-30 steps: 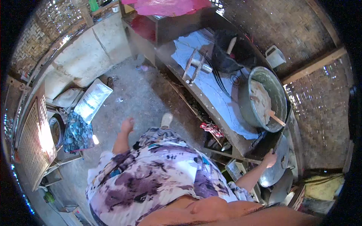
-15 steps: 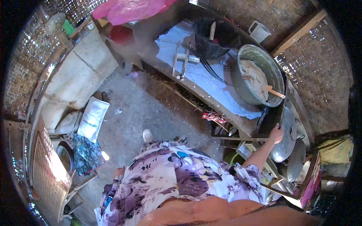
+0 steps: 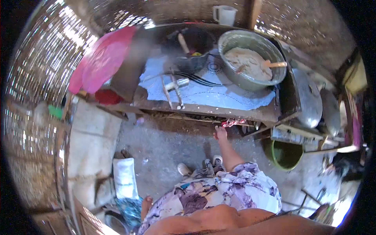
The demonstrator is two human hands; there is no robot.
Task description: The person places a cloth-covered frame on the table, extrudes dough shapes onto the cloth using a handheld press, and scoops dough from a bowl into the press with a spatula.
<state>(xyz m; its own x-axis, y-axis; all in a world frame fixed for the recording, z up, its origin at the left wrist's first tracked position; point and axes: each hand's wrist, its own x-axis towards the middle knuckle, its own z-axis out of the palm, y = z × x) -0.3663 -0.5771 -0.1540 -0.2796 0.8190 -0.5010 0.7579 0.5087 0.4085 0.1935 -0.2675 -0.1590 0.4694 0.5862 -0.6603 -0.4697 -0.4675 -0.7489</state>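
The person's right hand (image 3: 220, 133) reaches forward with its fingers loosely bent; whether it holds anything is too small to tell. The red-and-white cloth (image 3: 234, 122) is just beyond and to the right of the fingertips, under the near edge of the table (image 3: 250, 113), and contact between them cannot be made out. If the cloth is caught on the wood there, a quick pull could tear it or scrape the knuckles against the edge. The left hand (image 3: 146, 203) is low at the person's left side, partly hidden by the patterned clothing, so its grip cannot be judged.

Above the reaching arm, the metal press (image 3: 177, 84) lies on the light blue covering (image 3: 231, 101), with its wooden handles running to the table's near edge. A sleeve or wrist rising there could knock it down toward the feet. Snagging the covering could also drag the green basin (image 3: 254, 88) at the right, which looks heavy with its pale mixture (image 3: 248, 62). The spatula (image 3: 276, 64) crosses the basin's right rim, where a bump could flip it out. Farther right, the metal lids (image 3: 307, 98) stand tilted and might slide if jostled.
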